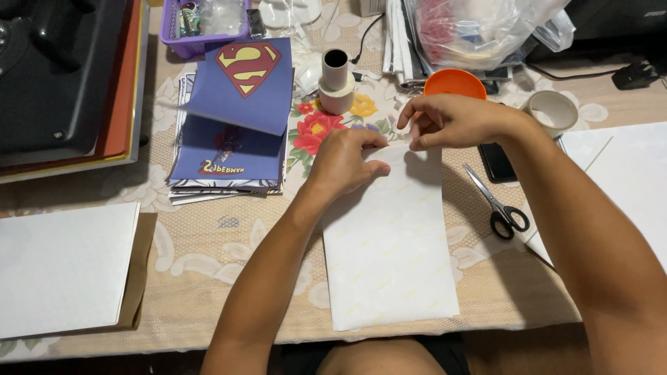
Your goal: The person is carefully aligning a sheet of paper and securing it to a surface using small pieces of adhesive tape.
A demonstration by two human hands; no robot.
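Tablecloth (208,257), both hands (389,142) pinching paper sheet (389,257).

White sheet (389,243) lies flat on the worktop (208,243), long edge running away from the person; left hand (345,163) presses its far left corner, right hand (451,119) pinches the far edge just beside it, fingers curled. Black-handled scissors (499,205) lie just right of the sheet, a dark phone (497,163) beyond them. A stack of blue printed sheets (233,132) sits left, a tape roll (336,81) and an orange lid (455,83) beyond the hands.
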